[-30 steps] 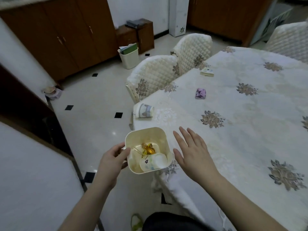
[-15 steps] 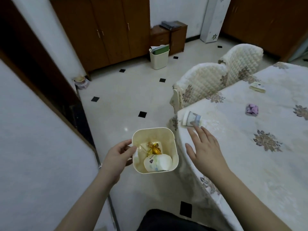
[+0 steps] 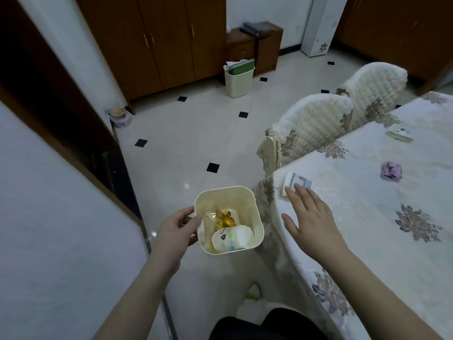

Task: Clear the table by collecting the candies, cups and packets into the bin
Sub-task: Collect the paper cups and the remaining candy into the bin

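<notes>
A pale tiled floor [image 3: 176, 133] with small black diamond insets runs from brown wooden cupboards [image 3: 157, 38] to a table [image 3: 367, 236] under a cream cloth patterned with flowers. Held off the table's left edge, above the floor, is the small cream bin [image 3: 255, 212]; the left hand [image 3: 175, 229] grips its left wall, thumb over the rim and fingers curled around the outside. Inside the bin a white paper cup [image 3: 231, 238] lies on its side on top of gold-wrapped candies [image 3: 226, 218]. At the table's near left corner another paper cup [image 3: 295, 182] lies tipped over; the right hand [image 3: 310, 217] reaches flat across the cloth, fingers straight and spread, its fingertips [image 3: 297, 188] touching that cup. Further along the cloth sits a purple packet [image 3: 391, 171], and near the far edge a pale packet [image 3: 399, 136]. Two quilted chairs [image 3: 316, 123] stand at the table's far side, and a waste basket [image 3: 239, 78] stands by the cupboards.
</notes>
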{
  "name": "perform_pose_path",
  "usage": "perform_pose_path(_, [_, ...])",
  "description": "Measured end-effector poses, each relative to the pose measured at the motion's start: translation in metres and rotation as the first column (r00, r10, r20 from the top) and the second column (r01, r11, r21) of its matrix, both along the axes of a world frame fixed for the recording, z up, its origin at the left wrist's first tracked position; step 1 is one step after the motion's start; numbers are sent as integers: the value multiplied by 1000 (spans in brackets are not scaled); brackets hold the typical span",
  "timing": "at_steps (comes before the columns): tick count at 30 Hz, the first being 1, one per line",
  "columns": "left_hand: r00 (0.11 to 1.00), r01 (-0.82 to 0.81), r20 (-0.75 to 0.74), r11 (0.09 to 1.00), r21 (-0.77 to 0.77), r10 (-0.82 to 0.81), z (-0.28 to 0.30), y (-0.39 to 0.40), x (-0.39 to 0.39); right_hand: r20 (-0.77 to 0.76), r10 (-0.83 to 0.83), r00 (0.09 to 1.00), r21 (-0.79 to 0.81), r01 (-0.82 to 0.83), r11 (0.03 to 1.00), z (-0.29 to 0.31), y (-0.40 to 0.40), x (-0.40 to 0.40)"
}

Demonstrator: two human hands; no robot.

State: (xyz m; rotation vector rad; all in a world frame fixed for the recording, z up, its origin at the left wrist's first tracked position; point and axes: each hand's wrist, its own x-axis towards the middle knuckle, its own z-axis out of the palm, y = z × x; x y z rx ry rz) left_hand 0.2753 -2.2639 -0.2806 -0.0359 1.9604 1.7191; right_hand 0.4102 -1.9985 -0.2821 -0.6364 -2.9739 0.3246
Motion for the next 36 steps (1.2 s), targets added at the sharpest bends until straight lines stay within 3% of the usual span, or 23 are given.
perform_pose_path(22, [969, 246, 20, 964, -101, -245, 8, 126, -137, 101, -120, 988, -115, 132, 985, -50, 116, -103])
perform_pose_path(31, [865, 502, 60, 863, -65, -498, -30, 161, -227, 147, -326, 934, -132, 345, 929, -74, 122, -123])
perform_pose_path(36, [728, 681, 125, 732, -17, -674, -40, 181, -285, 172, -529, 831, -145, 552, 821, -79, 108, -140])
